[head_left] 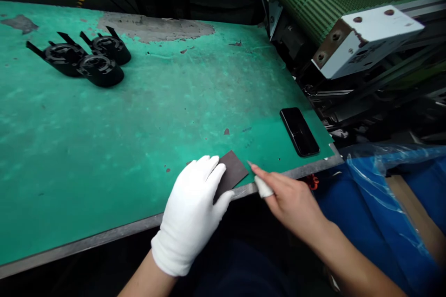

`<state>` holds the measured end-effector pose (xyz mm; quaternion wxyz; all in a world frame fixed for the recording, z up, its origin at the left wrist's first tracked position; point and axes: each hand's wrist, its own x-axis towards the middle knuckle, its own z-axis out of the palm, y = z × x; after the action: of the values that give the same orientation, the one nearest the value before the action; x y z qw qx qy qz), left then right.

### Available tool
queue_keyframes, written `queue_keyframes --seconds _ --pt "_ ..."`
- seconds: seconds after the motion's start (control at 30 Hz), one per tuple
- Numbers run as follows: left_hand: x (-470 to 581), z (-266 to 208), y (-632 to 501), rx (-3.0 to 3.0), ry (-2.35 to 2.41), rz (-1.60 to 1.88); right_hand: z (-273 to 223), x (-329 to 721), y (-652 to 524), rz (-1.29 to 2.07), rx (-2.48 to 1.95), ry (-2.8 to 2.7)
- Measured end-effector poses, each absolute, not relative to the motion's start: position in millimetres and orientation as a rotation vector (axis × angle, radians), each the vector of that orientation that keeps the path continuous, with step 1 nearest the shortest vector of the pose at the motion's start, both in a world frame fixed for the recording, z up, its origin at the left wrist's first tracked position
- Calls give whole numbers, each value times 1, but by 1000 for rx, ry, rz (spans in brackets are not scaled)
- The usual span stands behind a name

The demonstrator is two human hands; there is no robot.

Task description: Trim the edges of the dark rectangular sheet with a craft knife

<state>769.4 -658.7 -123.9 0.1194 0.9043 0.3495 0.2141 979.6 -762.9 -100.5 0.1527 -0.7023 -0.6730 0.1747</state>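
Note:
My left hand (195, 209), in a white knitted glove, presses on a dark grey rectangular sheet (233, 169) at the table's front edge. Its fingers cover the sheet's left part, and the thumb rests along the near side. Just right of the sheet is my right hand (292, 197), bare and closed in a pinch. A small thin blade with a pointed tip (249, 164) sticks out past its index finger, a short gap from the sheet. White material (264, 188) shows around the thumb; whether it wraps the thumb or the blade's handle, I cannot tell.
A black smartphone (299, 131) lies at the right of the worn green table (149, 116). Three black round plastic parts (101, 69) stand at the back left. A green conveyor belt (313, 0) with a white metal end block (376, 39) overhangs the right. Blue plastic-covered material (369, 204) sits below.

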Motion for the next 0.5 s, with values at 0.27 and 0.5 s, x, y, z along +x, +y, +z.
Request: queue_keyframes --seconds 0.27,0.5 --pt "769 -126 -658 2642 1029 597 -97 984 -760 531 -2084 -1918" --pt "769 -124 -659 2643 1036 606 -91 987 -762 670 -2003 -1847"
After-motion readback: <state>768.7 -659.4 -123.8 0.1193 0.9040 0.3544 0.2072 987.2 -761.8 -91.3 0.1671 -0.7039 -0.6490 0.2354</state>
